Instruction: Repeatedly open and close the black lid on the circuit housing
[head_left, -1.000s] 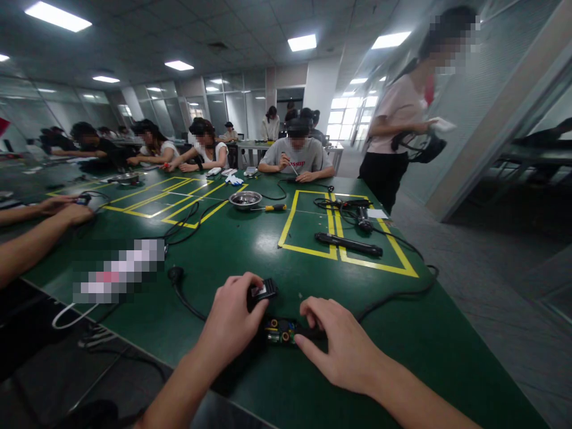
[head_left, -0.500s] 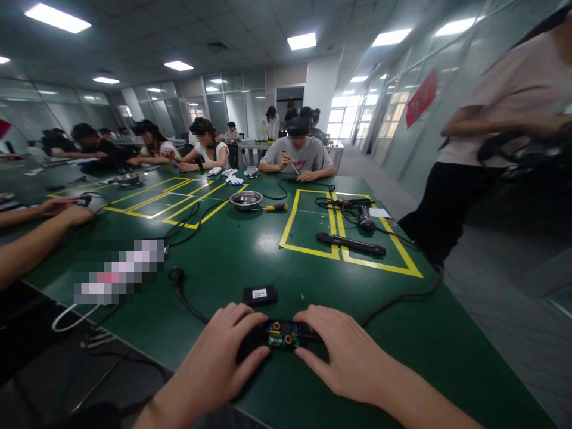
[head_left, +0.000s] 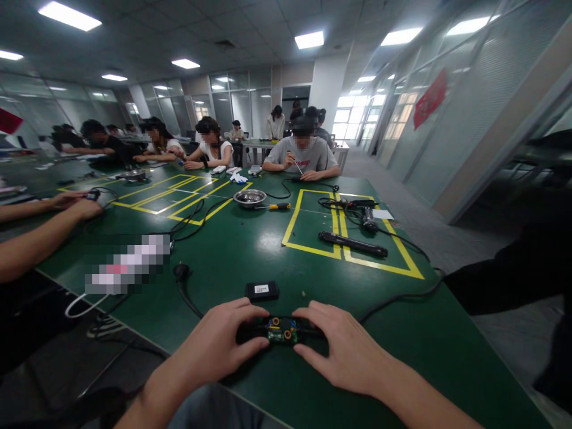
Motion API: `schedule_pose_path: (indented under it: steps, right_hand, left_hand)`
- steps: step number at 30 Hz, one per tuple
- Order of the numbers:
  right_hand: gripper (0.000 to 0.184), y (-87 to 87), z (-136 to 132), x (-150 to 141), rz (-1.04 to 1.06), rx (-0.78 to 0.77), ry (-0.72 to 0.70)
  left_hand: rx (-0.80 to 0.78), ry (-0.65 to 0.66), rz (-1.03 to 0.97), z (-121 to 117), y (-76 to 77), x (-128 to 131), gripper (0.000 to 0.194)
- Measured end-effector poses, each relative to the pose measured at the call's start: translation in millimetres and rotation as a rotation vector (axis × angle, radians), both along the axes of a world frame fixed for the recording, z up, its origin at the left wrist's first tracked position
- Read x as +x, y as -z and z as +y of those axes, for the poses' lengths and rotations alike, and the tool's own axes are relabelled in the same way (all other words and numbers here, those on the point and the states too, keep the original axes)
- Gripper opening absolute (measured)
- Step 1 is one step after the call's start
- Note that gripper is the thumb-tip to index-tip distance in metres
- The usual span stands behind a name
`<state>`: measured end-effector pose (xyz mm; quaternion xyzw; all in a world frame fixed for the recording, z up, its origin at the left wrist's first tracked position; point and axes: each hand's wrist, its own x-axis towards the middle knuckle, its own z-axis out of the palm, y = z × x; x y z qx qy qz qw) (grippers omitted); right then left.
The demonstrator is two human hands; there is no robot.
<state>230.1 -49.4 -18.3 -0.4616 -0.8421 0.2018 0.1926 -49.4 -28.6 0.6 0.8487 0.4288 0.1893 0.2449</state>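
Observation:
A small black device with an exposed green circuit board (head_left: pixel 280 331) lies on the green table (head_left: pixel 250 250) near its front edge. My left hand (head_left: pixel 223 348) grips its left end, thumb and fingers wrapped round it. My right hand (head_left: pixel 344 351) grips its right end the same way. A black cover piece with a white label (head_left: pixel 261 290) lies flat on the table just beyond the device, untouched. A black cable (head_left: pixel 393 297) runs from the device off to the right.
A power plug with its cord (head_left: pixel 182 273) lies left of the cover. Farther back are a metal bowl (head_left: pixel 250 197), a yellow-handled screwdriver (head_left: pixel 279 207) and black tools (head_left: pixel 353 243) inside yellow taped boxes. Several people sit around the table; a co-worker's arms (head_left: pixel 44 232) reach in at left.
My left hand set the black cover down on the table and moved back to the device's left end. The person walking past on the right has gone by.

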Motion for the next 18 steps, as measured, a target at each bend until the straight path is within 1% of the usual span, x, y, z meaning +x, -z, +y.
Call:
schedule_pose_path:
  steps: [3,6,8,10,12,14,17,18]
  right_hand:
    - [0.023,-1.3,0.2,3.4,0.039,0.033,0.005]
    - [0.011,-2.6,1.3,6.1,0.068,0.045,0.006]
    - [0.012,-2.6,2.6,6.9,0.081,0.04,-0.001]
    - [0.014,-1.9,3.8,7.0,0.089,0.037,-0.007]
    - [0.015,-1.1,4.7,6.9,0.088,0.049,-0.013]
    - [0.015,-0.6,4.9,7.0,0.079,0.07,-0.021]
    - [0.014,0.6,4.5,7.4,0.067,0.088,-0.026]
    - [0.015,1.2,4.3,7.5,0.067,0.093,-0.022]
  left_hand:
    - [0.003,0.007,-0.055,0.6,0.8,-3.0,0.013]
    - [0.013,0.044,-0.096,4.3,3.2,-6.5,0.014]
    - [0.017,0.064,-0.092,6.3,3.2,-8.0,0.016]
    - [0.027,0.066,-0.044,7.2,0.2,-7.8,0.017]
    - [0.074,0.065,0.051,8.1,-5.9,-5.0,0.019]
    - [0.155,0.063,0.138,11.8,-12.2,0.6,0.019]
    - [0.241,-0.014,0.152,25.6,-14.8,12.6,0.018]
    - [0.242,-0.057,0.142,31.5,-13.2,16.5,0.023]
